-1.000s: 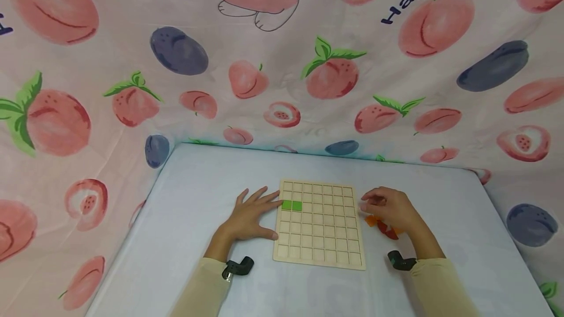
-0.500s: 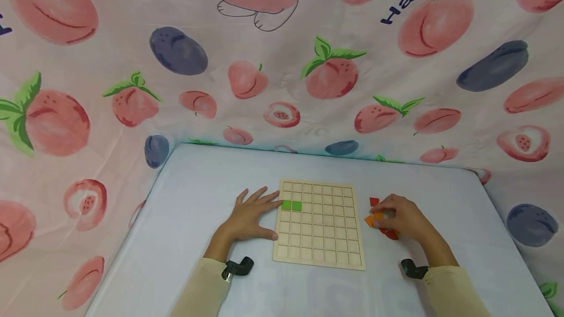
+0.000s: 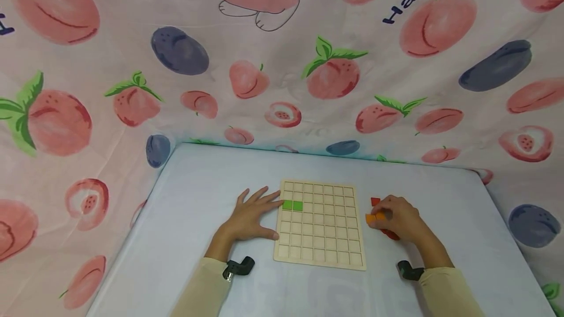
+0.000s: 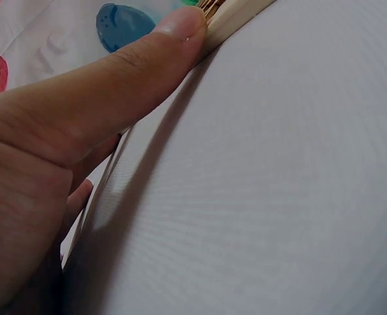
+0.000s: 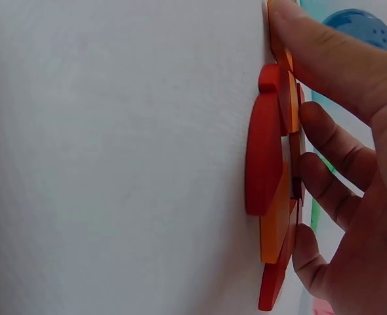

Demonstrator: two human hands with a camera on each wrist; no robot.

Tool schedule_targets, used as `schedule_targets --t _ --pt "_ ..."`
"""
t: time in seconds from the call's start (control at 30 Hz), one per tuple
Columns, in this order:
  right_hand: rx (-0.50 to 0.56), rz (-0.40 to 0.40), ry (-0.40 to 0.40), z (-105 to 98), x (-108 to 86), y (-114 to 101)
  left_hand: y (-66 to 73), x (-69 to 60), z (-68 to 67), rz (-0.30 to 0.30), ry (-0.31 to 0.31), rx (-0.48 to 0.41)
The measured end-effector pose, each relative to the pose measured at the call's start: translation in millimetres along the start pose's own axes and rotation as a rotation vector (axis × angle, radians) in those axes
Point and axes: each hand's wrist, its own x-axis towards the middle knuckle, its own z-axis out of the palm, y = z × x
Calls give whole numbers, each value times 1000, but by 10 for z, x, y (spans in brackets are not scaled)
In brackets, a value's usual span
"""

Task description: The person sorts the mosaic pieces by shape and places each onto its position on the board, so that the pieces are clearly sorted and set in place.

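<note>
A square wooden grid board lies on the white table, with two green square tiles side by side near its left edge. My left hand is spread out, its fingertips and thumb touching the board's left edge; the thumb shows against the rim in the left wrist view. Right of the board, my right hand has thumb and fingers at a small flat orange piece, pinching it low over the pile. Around it lie red pieces and another orange piece, partly hidden under the hand.
A single red piece lies just beyond the right hand. White cloth covers the table, and a fruit-printed curtain rises behind it and at the sides. Each wrist carries a small black camera.
My right hand has come back from beside the board's upper right to the pile, uncovering a red piece beyond it. The orange piece has turned slightly under its fingers. My left hand stays put.
</note>
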Motion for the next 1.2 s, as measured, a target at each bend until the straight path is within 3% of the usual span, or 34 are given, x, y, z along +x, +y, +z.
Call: schedule_targets --t 0.5,0.97,1.2 --pt "40 24 1 -7 -20 -24 21 0 -22 -7 -5 -1" --pt "77 -140 71 95 74 -179 9 -4 -12 -7 -2 1" --pt "122 -163 80 189 149 -334 2 4 -11 -4 -8 -1"
